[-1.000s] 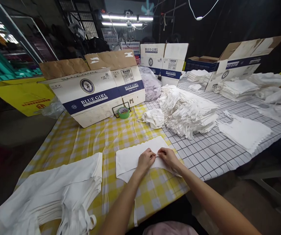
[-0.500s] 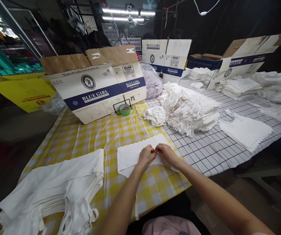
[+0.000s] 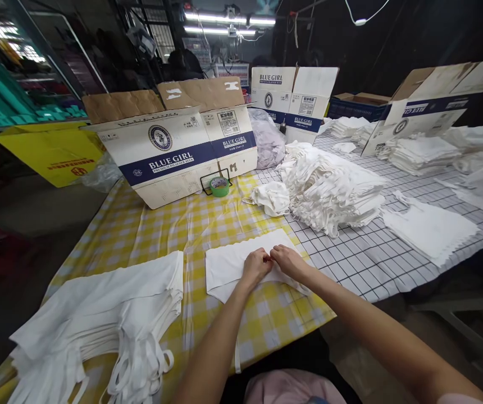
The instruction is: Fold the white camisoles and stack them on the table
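A flat white fabric piece (image 3: 228, 262) lies on the yellow checked tablecloth (image 3: 161, 230) in front of me. My left hand (image 3: 256, 265) and my right hand (image 3: 287, 261) meet fingertip to fingertip on its near right part, both pinching the cloth or a thin strap of it. What exactly sits between the fingers is too small to tell. A stack of finished white pieces with loose straps (image 3: 102, 325) lies at my near left.
A large heap of white garments (image 3: 329, 188) sits right of centre, with a crumpled one (image 3: 272, 198) beside it. Open BLUE GIRL cartons (image 3: 174, 154) stand behind, a green tape roll (image 3: 219, 186) in front of them. More stacks (image 3: 418, 151) lie far right.
My hands stay together on the white piece, fingers working slightly. The view has shifted a little; another person's hand at the far right edge is gone from view.
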`<state>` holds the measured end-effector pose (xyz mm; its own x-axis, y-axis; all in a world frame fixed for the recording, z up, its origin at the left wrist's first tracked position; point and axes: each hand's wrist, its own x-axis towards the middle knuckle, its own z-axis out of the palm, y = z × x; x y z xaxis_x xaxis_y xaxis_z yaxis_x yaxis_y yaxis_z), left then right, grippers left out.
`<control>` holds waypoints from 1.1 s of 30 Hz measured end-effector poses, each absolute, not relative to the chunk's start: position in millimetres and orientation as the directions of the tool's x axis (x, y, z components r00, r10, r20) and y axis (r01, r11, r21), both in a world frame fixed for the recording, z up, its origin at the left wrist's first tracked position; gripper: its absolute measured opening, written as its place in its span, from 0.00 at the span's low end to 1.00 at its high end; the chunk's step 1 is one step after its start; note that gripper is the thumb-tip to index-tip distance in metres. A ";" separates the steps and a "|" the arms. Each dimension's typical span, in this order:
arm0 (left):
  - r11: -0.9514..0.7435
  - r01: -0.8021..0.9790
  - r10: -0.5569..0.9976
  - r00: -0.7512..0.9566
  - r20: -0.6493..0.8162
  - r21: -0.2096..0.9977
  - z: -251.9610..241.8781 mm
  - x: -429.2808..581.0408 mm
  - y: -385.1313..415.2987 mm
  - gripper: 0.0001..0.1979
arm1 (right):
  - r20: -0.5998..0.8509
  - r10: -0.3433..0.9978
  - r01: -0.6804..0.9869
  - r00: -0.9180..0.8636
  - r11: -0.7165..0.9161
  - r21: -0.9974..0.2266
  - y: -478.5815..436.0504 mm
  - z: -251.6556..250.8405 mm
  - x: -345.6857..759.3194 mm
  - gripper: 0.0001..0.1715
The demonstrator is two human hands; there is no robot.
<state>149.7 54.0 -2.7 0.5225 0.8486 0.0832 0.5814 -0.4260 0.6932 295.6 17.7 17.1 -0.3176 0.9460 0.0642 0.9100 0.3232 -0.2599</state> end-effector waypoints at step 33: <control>-0.427 0.402 0.730 0.682 0.047 0.810 10.5 126.4 45.6 0.15 | -0.215 0.915 0.035 0.343 -0.241 -0.970 -147.8 18.2 323.1 0.19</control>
<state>126.4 45.6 10.5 0.6818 0.7300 0.0468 0.4021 -0.4274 0.8097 323.1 -147.8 18.2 0.3429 0.9145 -0.2146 0.0351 -0.2408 -0.9699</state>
